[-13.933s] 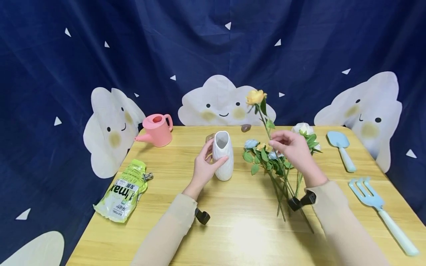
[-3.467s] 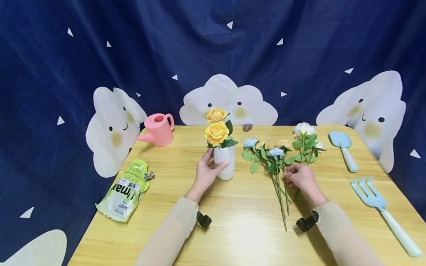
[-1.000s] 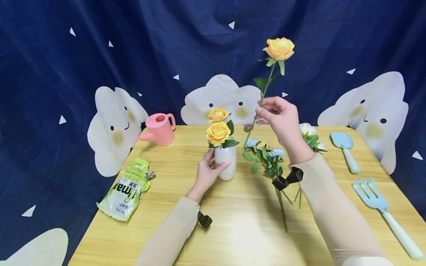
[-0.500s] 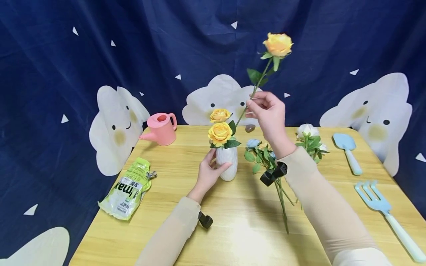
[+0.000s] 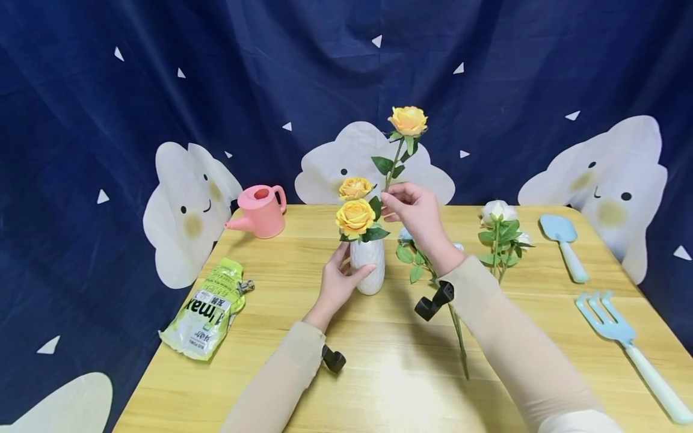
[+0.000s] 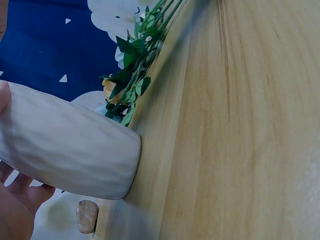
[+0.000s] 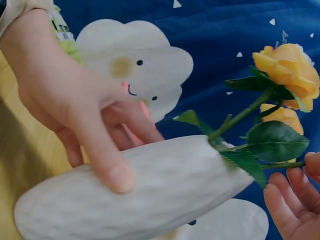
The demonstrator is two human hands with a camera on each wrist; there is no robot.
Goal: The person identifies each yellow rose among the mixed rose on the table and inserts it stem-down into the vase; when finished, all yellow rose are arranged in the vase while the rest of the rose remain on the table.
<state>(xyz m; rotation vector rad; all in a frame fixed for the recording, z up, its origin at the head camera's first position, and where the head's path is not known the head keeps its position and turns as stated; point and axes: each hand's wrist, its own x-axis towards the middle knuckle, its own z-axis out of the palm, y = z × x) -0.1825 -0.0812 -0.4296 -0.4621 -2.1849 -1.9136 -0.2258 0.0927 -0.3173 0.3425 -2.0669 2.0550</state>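
My left hand (image 5: 337, 284) grips the white textured vase (image 5: 369, 269) from its left side, thumb across the front. The vase stands upright on the table and holds two yellow roses (image 5: 355, 218) at its mouth. Above and to the right, my right hand (image 5: 414, 211) pinches the stem of another yellow rose (image 5: 408, 122), whose bloom rises higher than the others. In the right wrist view that stem's lower end reaches the vase's mouth among the leaves (image 7: 277, 141). The left wrist view shows the vase's base (image 6: 125, 165) on the wood.
Blue roses (image 5: 405, 236) with long stems lie under my right forearm. White roses (image 5: 498, 211) lie further right, beside a blue trowel (image 5: 559, 228) and a blue hand fork (image 5: 609, 322). A pink watering can (image 5: 262, 211) and a green bag (image 5: 206, 313) with a clip stand left.
My right hand lifted a third yellow rose from the pile, carried it left and lowered its stem to the vase's mouth. Two roses entered the vase earlier. The left hand kept its grip.
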